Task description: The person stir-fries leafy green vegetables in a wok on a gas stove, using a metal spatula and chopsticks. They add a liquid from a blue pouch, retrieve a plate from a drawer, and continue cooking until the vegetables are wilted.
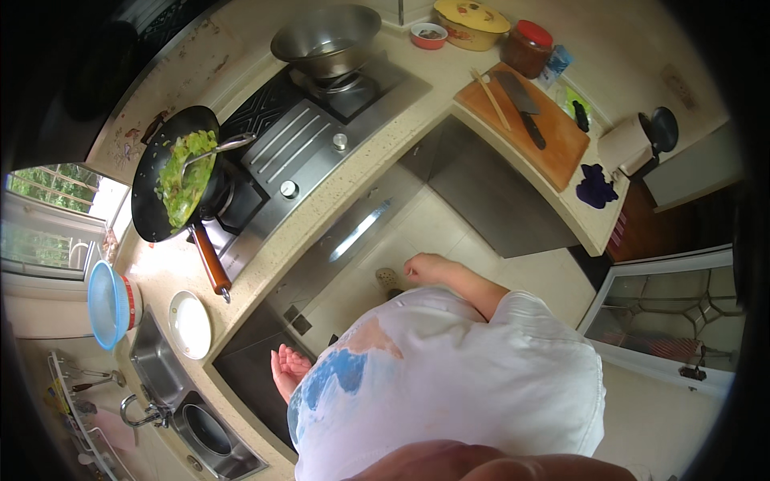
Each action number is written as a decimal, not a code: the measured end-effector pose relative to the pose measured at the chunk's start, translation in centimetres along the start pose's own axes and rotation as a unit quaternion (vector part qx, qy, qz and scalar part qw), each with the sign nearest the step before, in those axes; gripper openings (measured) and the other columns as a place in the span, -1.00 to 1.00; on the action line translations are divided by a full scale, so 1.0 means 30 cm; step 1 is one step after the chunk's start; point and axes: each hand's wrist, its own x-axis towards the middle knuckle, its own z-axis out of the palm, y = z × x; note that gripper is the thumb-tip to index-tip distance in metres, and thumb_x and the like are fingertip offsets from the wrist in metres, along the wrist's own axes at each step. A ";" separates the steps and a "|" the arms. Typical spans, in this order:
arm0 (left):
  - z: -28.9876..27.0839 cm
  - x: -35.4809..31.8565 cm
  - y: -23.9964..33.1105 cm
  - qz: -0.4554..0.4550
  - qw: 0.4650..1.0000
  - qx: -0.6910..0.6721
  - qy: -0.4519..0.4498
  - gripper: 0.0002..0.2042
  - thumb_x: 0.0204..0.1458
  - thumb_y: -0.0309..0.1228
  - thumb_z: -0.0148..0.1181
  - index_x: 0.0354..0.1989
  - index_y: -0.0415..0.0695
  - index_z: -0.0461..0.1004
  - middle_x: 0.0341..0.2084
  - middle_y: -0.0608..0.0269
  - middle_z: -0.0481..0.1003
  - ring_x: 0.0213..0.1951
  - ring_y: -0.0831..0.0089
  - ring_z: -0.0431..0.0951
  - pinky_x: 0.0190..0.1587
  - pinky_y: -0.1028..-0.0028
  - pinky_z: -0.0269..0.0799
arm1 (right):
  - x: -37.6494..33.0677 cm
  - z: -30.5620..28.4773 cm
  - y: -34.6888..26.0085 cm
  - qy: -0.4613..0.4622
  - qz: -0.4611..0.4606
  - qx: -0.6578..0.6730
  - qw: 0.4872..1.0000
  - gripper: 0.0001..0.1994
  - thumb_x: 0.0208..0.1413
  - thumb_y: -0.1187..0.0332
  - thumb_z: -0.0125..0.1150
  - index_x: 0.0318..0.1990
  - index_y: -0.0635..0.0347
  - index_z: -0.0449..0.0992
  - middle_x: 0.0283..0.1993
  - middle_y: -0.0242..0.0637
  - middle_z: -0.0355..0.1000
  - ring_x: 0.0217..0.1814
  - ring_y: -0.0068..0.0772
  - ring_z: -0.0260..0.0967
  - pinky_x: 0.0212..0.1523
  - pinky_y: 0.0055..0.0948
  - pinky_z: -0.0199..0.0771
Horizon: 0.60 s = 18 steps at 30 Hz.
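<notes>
My left hand [289,370] hangs beside the counter edge, palm up, fingers loosely apart and holding nothing. In front of my body my right hand [424,268] is curled closed, and nothing shows in it. Neither hand touches anything. On the left burner sits a black wok [148,189] with a wooden handle [210,260] pointing toward me. Chopped green vegetables [183,178] fill it, and a metal spatula [233,143] rests in them. The counter near my left hand holds a white plate [190,325].
A steel pan [325,48] stands on the far burner. At right, a cutting board [553,148] carries a cleaver [517,92] and chopsticks [489,100]. Beyond are a red-lidded jar [527,50] and a yellow lidded pot [472,22]. A blue basin [107,305] stands by the sink [156,361].
</notes>
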 end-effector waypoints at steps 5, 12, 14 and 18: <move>-0.114 -0.035 -0.062 -0.050 0.997 -0.051 -0.036 -0.79 0.16 -0.27 0.02 -0.34 -0.14 0.49 -0.50 0.28 0.54 -0.47 0.48 0.51 -0.38 0.54 0.47 | -0.187 0.099 0.013 -0.008 0.028 0.029 0.999 -0.79 -0.06 0.31 0.17 -0.24 0.12 0.54 -0.28 -0.21 0.51 -0.21 -0.20 0.46 -0.17 -0.30 0.44; -0.118 -0.067 -0.216 -0.050 0.996 -0.012 -0.079 -0.76 0.19 -0.25 -0.03 -0.46 -0.07 0.42 -0.54 0.34 0.48 -0.48 0.50 0.47 -0.39 0.53 0.42 | -0.339 0.169 0.143 -0.011 0.038 0.007 0.999 -0.79 -0.06 0.31 0.18 -0.26 0.15 0.54 -0.29 -0.19 0.51 -0.22 -0.22 0.46 -0.17 -0.31 0.44; -0.103 -0.077 -0.249 -0.046 0.994 -0.005 -0.098 -0.74 0.20 -0.24 -0.05 -0.48 -0.06 0.41 -0.54 0.34 0.48 -0.48 0.49 0.46 -0.39 0.52 0.42 | -0.337 0.172 0.186 -0.018 0.030 0.023 0.999 -0.79 -0.04 0.31 0.17 -0.24 0.16 0.54 -0.30 -0.18 0.51 -0.24 -0.24 0.46 -0.17 -0.33 0.44; -0.056 -0.103 -0.350 -0.013 0.993 -0.009 -0.116 -0.71 0.22 -0.23 -0.08 -0.53 -0.05 0.37 -0.55 0.34 0.47 -0.49 0.49 0.44 -0.39 0.52 0.41 | -0.320 0.109 0.302 -0.012 0.005 0.083 0.996 -0.82 -0.05 0.33 0.19 -0.28 0.15 0.55 -0.30 -0.17 0.51 -0.23 -0.24 0.46 -0.18 -0.34 0.44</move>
